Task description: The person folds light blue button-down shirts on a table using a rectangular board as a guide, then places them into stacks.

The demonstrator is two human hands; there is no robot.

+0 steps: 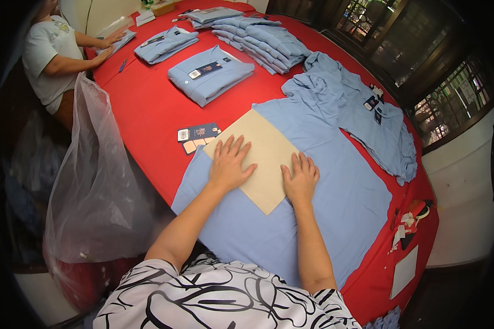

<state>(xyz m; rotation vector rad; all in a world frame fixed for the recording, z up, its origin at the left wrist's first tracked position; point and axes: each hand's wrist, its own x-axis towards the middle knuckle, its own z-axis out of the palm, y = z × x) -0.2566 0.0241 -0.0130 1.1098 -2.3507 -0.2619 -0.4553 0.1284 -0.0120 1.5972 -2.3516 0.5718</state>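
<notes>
A light blue shirt [340,181] is spread out before me, its bunched part toward the far side. On it lies a flat beige cardboard sheet [263,159], turned at an angle. My left hand [229,164] rests on the sheet's left part with fingers spread. At the sheet's right edge, my right hand [301,181] lies with its fingers stretched forward, partly over the shirt. Neither hand grips anything. Just beyond the sheet's left corner are a dark blue hang tag [197,132] and a pale sticker sheet [195,145].
Folded blue shirts [211,77] and a taller stack [263,41] stand farther back on the red cloth [142,104]. Another unfolded shirt [379,126] lies right. A clear plastic bag [93,186] hangs at the left edge. A co-worker [55,60] handles a packet at far left. Tape [422,213] lies right.
</notes>
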